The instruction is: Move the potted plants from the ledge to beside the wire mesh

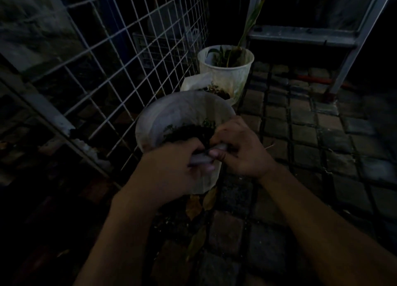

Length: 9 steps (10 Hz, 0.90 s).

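Note:
A large white pot [171, 113] with dark soil and a few small green sprigs is right in front of me, close to the wire mesh [120, 55]. My left hand [171, 167] and my right hand [240, 148] both grip its near rim, side by side. Whether the pot rests on the paving or hangs just above it is hidden by my hands. Behind it a small white pot [206, 85] with dry soil stands by the mesh. Further back is a tall white pot [225, 70] with long green leaves.
Dark cobbled paving [300, 135] spreads to the right and toward me, with dry leaves [193, 208] lying under the big pot. A grey metal frame [343, 55] rises at the back right. A slanted metal post [43, 107] backs the mesh on the left.

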Available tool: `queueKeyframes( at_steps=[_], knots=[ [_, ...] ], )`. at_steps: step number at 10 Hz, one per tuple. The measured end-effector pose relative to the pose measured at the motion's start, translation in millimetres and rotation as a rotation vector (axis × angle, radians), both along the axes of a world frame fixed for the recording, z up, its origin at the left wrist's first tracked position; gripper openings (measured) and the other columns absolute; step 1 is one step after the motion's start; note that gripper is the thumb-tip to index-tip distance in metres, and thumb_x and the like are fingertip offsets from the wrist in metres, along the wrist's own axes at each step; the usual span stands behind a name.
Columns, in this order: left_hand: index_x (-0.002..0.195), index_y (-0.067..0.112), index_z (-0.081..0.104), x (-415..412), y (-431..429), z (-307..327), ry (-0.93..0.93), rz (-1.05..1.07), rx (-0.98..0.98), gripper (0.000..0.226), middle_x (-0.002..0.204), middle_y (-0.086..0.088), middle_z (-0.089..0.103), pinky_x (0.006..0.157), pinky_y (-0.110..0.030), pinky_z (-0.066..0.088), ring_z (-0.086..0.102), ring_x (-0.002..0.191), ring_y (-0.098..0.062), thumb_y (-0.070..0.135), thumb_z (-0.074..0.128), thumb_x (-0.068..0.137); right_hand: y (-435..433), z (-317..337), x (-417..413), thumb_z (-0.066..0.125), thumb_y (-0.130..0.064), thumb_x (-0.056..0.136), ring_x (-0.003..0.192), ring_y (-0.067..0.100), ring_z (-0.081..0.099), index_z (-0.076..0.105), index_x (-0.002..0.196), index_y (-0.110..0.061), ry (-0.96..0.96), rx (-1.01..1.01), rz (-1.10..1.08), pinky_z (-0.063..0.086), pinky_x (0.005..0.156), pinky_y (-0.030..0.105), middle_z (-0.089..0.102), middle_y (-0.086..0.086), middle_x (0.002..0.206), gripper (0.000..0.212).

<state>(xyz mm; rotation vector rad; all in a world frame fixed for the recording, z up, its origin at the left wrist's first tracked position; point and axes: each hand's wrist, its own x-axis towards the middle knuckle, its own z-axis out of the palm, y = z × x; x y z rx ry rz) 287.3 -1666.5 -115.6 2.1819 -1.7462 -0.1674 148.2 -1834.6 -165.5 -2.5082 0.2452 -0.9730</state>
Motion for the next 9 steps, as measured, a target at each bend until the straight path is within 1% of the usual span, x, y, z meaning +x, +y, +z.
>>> queueKeyframes(
  at_steps=[1, 2, 3, 4, 5, 6, 7, 8, 9],
  knots=[
    [0.102, 0.025, 0.056, -18.5, -2.7, -18.1, -0.197, 0.043, -0.14, 0.028, 0.081, 0.002, 0.067, 0.065, -0.035, 0.03, 0.065, 0.078, -0.024, 0.05, 0.044, 0.101, -16.3, 9.6, -2.3, 0.067, -0.025, 0.092, 0.102, 0.04, 0.055, 0.075, 0.088, -0.004, 0.051, 0.065, 0.07, 0.042, 0.094, 0.048, 0.063, 0.01, 0.095, 0.023],
    [0.096, 0.021, 0.061, -15.9, -3.0, -23.3, -0.136, 0.073, -0.207, 0.035, 0.081, 0.0, 0.066, 0.076, -0.042, 0.043, 0.062, 0.082, -0.03, 0.049, 0.041, 0.095, -22.2, 13.0, -0.6, 0.068, -0.018, 0.086, 0.101, 0.044, 0.056, 0.074, 0.083, 0.0, 0.074, 0.016, 0.087, 0.041, 0.097, 0.057, 0.066, 0.015, 0.088, 0.019],
    [0.092, 0.022, 0.062, -9.1, -0.7, -19.8, -0.003, 0.05, -0.21, 0.041, 0.077, 0.003, 0.064, 0.076, -0.048, 0.048, 0.061, 0.083, -0.028, 0.055, 0.038, 0.088, -18.1, 9.1, 4.6, 0.067, -0.021, 0.087, 0.084, 0.037, 0.058, 0.067, 0.072, -0.001, 0.041, -0.006, 0.071, 0.031, 0.111, 0.046, 0.059, 0.014, 0.075, 0.026],
    [0.086, 0.025, 0.061, 3.5, 3.6, -19.3, 0.088, 0.034, -0.228, 0.038, 0.072, 0.006, 0.062, 0.068, -0.04, 0.049, 0.06, 0.077, -0.02, 0.058, 0.042, 0.083, -5.6, 3.0, 11.7, 0.056, -0.047, 0.094, 0.077, 0.029, 0.052, 0.061, 0.066, -0.004, -0.013, -0.005, 0.019, 0.018, 0.116, 0.033, 0.05, 0.01, 0.069, 0.052],
    [0.079, 0.032, 0.056, 15.1, 3.0, -18.4, 0.13, -0.004, -0.202, 0.031, 0.07, 0.007, 0.059, 0.069, -0.038, 0.047, 0.059, 0.074, -0.016, 0.06, 0.046, 0.081, 2.6, -2.2, 14.1, 0.037, -0.064, 0.096, 0.078, 0.029, 0.052, 0.062, 0.067, -0.005, -0.04, -0.028, -0.011, 0.023, 0.112, 0.035, 0.052, 0.012, 0.069, 0.07],
    [0.076, 0.031, 0.057, 17.3, 1.4, -18.5, 0.174, -0.017, -0.202, 0.029, 0.064, 0.009, 0.054, 0.07, -0.039, 0.046, 0.055, 0.07, -0.012, 0.059, 0.05, 0.078, 3.3, -3.1, 13.1, 0.036, -0.063, 0.097, 0.079, 0.031, 0.053, 0.063, 0.07, -0.007, -0.057, -0.02, -0.007, 0.024, 0.11, 0.034, 0.053, 0.01, 0.071, 0.068],
    [0.075, 0.035, 0.056, 18.6, -0.6, -16.6, 0.215, -0.004, -0.209, 0.025, 0.058, 0.013, 0.05, 0.066, -0.035, 0.043, 0.051, 0.065, -0.005, 0.06, 0.051, 0.076, 4.3, -5.0, 12.5, 0.038, -0.061, 0.097, 0.085, 0.03, 0.055, 0.067, 0.075, -0.007, -0.064, -0.019, -0.026, 0.021, 0.115, 0.038, 0.056, 0.009, 0.076, 0.065],
    [0.08, 0.036, 0.06, 16.2, -3.4, -11.5, 0.204, 0.011, -0.141, 0.033, 0.065, 0.017, 0.063, 0.073, -0.036, 0.05, 0.061, 0.071, 0.0, 0.066, 0.047, 0.079, 9.4, -4.1, 8.2, 0.042, -0.06, 0.096, 0.089, 0.026, 0.054, 0.071, 0.079, -0.006, -0.086, 0.011, -0.023, 0.019, 0.116, 0.036, 0.054, 0.004, 0.082, 0.064],
    [0.084, 0.035, 0.065, 11.0, -25.0, 0.1, 0.322, 0.077, -0.233, 0.031, 0.074, 0.013, 0.07, 0.071, -0.035, 0.055, 0.068, 0.074, -0.005, 0.061, 0.048, 0.083, 7.9, 2.4, 11.6, 0.06, -0.044, 0.089, 0.091, 0.023, 0.055, 0.072, 0.087, -0.004, -0.183, 0.041, 0.015, 0.035, 0.102, 0.037, 0.06, 0.007, 0.087, 0.042]
  ],
)
